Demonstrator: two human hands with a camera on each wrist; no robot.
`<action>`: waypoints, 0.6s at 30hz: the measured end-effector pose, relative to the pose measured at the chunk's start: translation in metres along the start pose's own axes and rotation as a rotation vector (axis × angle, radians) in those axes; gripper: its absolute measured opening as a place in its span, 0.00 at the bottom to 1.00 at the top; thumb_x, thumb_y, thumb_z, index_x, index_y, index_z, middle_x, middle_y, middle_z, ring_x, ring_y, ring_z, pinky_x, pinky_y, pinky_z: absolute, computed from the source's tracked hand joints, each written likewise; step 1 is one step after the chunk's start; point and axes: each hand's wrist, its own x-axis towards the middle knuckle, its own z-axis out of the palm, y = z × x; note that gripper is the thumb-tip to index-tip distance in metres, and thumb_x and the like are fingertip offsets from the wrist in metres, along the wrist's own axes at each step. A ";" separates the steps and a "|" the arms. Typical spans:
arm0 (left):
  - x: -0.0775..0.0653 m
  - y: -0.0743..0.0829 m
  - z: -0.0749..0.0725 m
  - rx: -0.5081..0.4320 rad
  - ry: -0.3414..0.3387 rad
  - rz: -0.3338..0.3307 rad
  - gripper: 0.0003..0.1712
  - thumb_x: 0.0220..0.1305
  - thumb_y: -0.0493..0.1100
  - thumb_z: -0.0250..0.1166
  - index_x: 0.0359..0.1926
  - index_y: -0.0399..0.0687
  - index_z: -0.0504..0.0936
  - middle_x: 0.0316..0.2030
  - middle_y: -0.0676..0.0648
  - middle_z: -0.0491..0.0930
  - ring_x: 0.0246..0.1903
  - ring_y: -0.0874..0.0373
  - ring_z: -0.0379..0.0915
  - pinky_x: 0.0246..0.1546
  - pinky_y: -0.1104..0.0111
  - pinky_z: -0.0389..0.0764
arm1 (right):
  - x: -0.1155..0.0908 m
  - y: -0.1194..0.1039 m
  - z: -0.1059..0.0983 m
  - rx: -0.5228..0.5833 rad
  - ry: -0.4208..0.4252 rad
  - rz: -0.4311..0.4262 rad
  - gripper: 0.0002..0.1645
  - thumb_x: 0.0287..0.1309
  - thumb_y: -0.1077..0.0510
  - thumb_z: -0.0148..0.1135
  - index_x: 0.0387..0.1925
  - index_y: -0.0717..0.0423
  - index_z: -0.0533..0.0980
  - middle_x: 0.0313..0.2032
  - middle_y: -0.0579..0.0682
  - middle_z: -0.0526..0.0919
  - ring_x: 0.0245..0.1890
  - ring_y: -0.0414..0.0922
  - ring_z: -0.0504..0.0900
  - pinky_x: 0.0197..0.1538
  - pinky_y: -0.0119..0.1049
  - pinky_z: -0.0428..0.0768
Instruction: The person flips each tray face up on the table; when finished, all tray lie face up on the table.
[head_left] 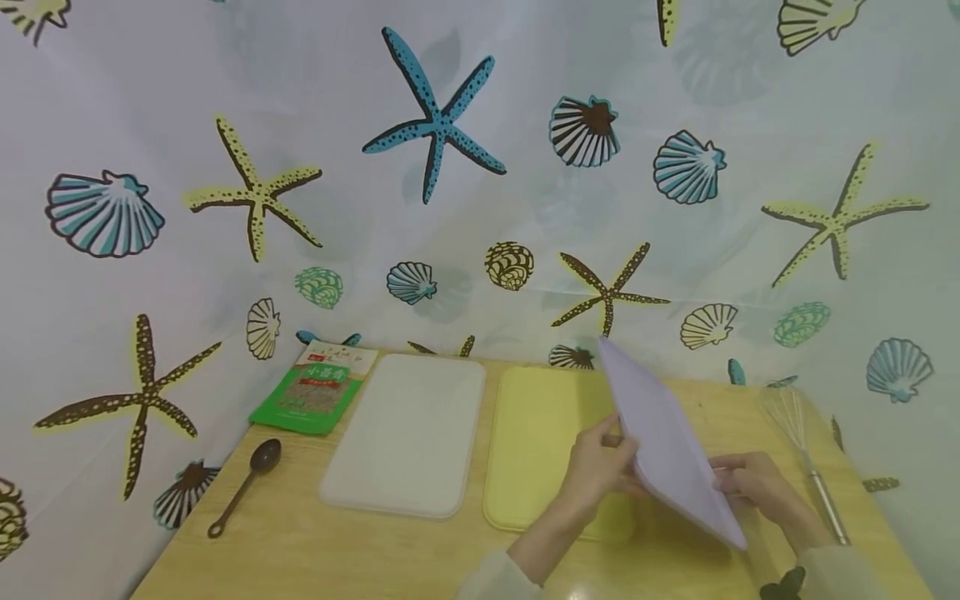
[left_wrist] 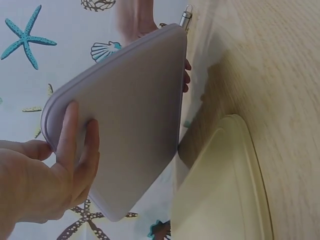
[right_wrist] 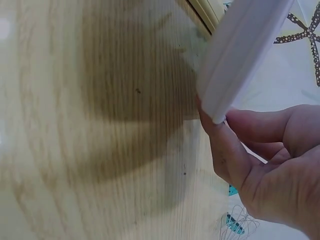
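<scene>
A lavender cutting board (head_left: pixel 667 442) is held up on a slant between the two hands, over the right part of the table. My left hand (head_left: pixel 588 479) pinches its left edge, thumb on one side and fingers spread on the other face, as the left wrist view shows. At the opposite edge, the thumb and fingers of my right hand (right_wrist: pixel 275 165) grip the board near a corner. A yellow cutting board (head_left: pixel 536 442) lies flat beneath and left of my left hand, partly hidden by it. Left of that lies a white cutting board (head_left: pixel 408 433).
On the wooden table (head_left: pixel 315 550), a green seed packet (head_left: pixel 311 392) lies at the back left, and a dark brown spoon (head_left: pixel 255 475) in front of it. A wire whisk (head_left: pixel 813 471) lies to the right of my right hand. A shell-and-starfish curtain (head_left: pixel 480 208) encloses the table's back and sides.
</scene>
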 end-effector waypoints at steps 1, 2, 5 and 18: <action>0.000 -0.003 -0.001 -0.007 -0.001 -0.005 0.32 0.63 0.34 0.59 0.68 0.36 0.65 0.37 0.40 0.75 0.25 0.52 0.81 0.25 0.60 0.85 | -0.002 0.002 0.001 0.002 -0.002 0.007 0.26 0.53 0.67 0.59 0.53 0.79 0.72 0.41 0.64 0.84 0.37 0.47 0.82 0.40 0.42 0.84; -0.001 -0.005 -0.001 -0.011 -0.003 -0.015 0.32 0.63 0.34 0.59 0.68 0.36 0.65 0.36 0.40 0.76 0.25 0.52 0.81 0.24 0.59 0.85 | -0.004 0.004 0.001 -0.004 0.000 0.013 0.26 0.52 0.68 0.59 0.53 0.79 0.72 0.41 0.64 0.84 0.37 0.47 0.82 0.40 0.42 0.84; 0.000 -0.011 -0.001 -0.017 -0.029 -0.039 0.33 0.62 0.34 0.59 0.68 0.35 0.63 0.34 0.38 0.79 0.26 0.48 0.83 0.22 0.60 0.85 | -0.010 0.008 -0.004 -0.036 0.004 0.030 0.26 0.53 0.68 0.59 0.54 0.79 0.71 0.43 0.67 0.83 0.39 0.53 0.83 0.41 0.45 0.84; 0.016 -0.027 0.002 0.152 -0.020 -0.149 0.32 0.57 0.28 0.63 0.63 0.28 0.67 0.28 0.39 0.80 0.24 0.44 0.83 0.22 0.62 0.85 | -0.007 0.018 -0.029 -0.132 0.091 0.057 0.25 0.53 0.70 0.56 0.52 0.83 0.70 0.45 0.75 0.79 0.37 0.54 0.83 0.34 0.43 0.84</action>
